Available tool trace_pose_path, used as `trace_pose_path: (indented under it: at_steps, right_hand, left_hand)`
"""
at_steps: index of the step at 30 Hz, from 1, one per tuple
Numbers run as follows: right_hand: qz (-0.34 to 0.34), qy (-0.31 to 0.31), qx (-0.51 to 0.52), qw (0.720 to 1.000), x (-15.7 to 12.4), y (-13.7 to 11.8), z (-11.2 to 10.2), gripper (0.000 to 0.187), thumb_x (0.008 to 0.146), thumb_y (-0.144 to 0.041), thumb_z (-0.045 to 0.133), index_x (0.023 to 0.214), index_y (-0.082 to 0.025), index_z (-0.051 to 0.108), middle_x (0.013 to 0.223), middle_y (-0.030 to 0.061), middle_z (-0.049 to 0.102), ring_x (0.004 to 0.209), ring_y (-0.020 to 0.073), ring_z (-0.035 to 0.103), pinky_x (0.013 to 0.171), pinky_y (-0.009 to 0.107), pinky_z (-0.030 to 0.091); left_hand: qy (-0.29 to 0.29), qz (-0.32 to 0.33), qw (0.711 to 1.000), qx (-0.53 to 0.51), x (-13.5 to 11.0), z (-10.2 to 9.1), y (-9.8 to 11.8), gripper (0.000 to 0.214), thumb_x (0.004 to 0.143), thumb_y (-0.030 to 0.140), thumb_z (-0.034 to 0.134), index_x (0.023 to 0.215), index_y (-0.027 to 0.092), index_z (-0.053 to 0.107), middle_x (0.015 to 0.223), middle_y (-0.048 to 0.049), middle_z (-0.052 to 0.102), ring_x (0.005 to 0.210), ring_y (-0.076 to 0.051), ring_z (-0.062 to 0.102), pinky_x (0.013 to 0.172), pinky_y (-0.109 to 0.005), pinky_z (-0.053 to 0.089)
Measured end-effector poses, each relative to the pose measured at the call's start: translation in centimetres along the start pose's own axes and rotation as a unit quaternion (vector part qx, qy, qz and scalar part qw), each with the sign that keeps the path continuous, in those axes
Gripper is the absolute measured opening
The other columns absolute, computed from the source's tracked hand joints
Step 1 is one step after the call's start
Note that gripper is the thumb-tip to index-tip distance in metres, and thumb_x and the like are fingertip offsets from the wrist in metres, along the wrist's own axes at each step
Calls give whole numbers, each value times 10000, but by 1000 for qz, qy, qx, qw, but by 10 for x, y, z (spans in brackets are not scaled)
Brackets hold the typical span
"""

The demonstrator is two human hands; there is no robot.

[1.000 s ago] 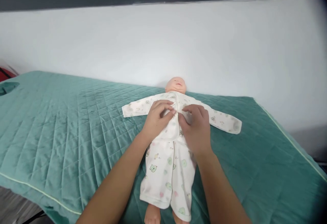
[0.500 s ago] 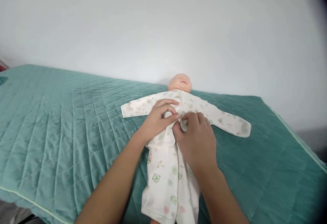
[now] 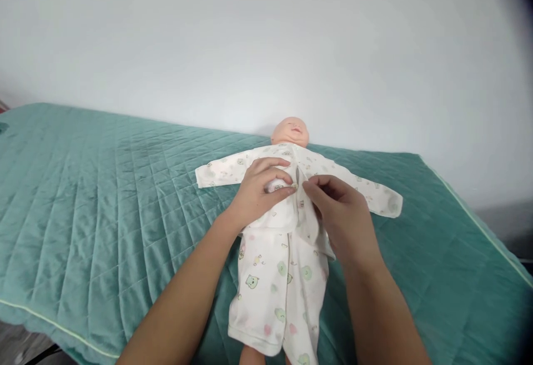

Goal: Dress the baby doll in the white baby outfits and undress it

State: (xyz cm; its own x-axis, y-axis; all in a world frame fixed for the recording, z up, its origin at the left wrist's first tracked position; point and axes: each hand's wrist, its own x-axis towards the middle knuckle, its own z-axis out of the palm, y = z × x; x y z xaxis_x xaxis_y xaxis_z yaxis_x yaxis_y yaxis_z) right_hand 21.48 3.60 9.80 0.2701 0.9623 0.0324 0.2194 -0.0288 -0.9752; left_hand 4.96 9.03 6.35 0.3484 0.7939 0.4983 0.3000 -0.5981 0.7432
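Observation:
A baby doll [image 3: 290, 131] lies on its back in a white long-sleeved shirt [image 3: 270, 218] with small printed animals. Its sleeves stretch out to both sides. Matching printed trousers [image 3: 260, 298] cover the legs, and bare doll feet or shins show at the bottom. My left hand [image 3: 264, 190] rests on the chest, thumb and forefinger closed on the shirt's front edge, the other fingers curved over the cloth. Just to the right, my right hand [image 3: 345, 209] pinches the opposite front edge between thumb and forefinger. A narrow gap shows between the two edges at the chest.
A green quilted cover [image 3: 125, 204] with light piping lies under the doll. Behind the doll's head rises a white wall [image 3: 266, 49]. Grey flooring [image 3: 19, 348] and a dark cable show at the lower left.
My right hand has moved right and turned, drawing the shirt's right front panel out flat, and more of that panel now shows. The left hand has stayed almost in place.

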Motion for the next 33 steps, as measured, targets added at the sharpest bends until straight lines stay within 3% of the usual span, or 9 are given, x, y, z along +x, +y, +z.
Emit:
trace_pose_path:
  at_steps: [7, 16, 20, 33]
  right_hand:
    - [-9, 6, -6, 1000, -1, 8, 8, 190, 809, -400, 744, 818, -215, 700, 689, -23, 569, 575, 99, 404, 545, 253, 354]
    - [21, -56, 143, 988, 7, 24, -5, 266, 743, -411, 836, 917, -238, 734, 840, -8, 646, 697, 122, 545, 603, 240, 430]
    - [9, -65, 120, 991, 7, 26, -6, 276, 748, -420, 836, 930, -233, 745, 818, -5, 639, 706, 128, 544, 616, 248, 442]
    - [11, -87, 62, 994, 7, 15, -8, 303, 712, -387, 856, 924, -201, 745, 709, -21, 604, 597, 96, 512, 570, 240, 454]
  left_hand:
    - [15, -47, 998, 42, 4, 9, 17, 93, 878, 153, 674, 836, 236, 673, 1317, -39, 659, 1296, -249, 533, 1152, -507, 400]
    - [17, -119, 986, -112, 3, 4, 20, 81, 888, 233, 702, 807, 239, 696, 1320, -37, 665, 1346, -248, 522, 1099, -468, 464]
    - [19, -113, 987, -108, 3, 5, 19, 81, 885, 228, 708, 806, 241, 700, 1313, -30, 673, 1351, -244, 522, 1168, -500, 401]
    - [30, -106, 987, -114, 1, 8, 11, 75, 884, 262, 720, 810, 248, 718, 1309, -29, 683, 1357, -249, 524, 1174, -518, 399]
